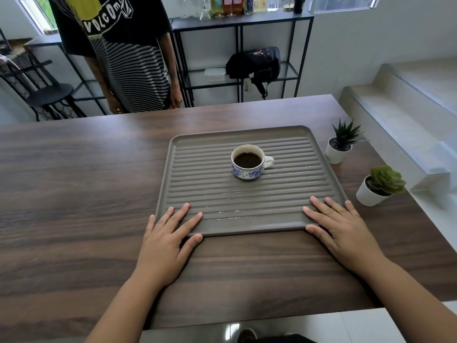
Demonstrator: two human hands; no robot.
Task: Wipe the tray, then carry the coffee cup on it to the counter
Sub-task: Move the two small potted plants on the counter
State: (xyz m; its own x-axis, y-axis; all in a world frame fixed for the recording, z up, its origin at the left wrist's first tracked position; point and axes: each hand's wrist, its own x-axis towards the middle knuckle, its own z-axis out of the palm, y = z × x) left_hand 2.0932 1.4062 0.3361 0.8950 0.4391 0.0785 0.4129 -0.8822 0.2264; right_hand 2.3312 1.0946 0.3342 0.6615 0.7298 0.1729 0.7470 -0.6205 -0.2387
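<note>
Coffee nearly to the brim is seen in the one coffee cup (248,162), which stands upright on the far half of the single ridged tray (212,194), its handle turned to the right. The tray lies flat on the wooden table (74,184), and pale streaks are visible on its near ridges. It is judged stiff and fairly light, while the cup is judged fragile and liable to slide or spill if the tray is tilted. A level grip at the two side rims, or at the near corners, is advised. The left hand (165,243) is laid flat and open on the near left corner, grasping nothing; the right hand (341,231) is spread likewise on the near right corner. No cloth is seen. Two potted plants (340,143) are counted just beside the tray's right edge, and a second person (123,58) is seen beyond the table.
</note>
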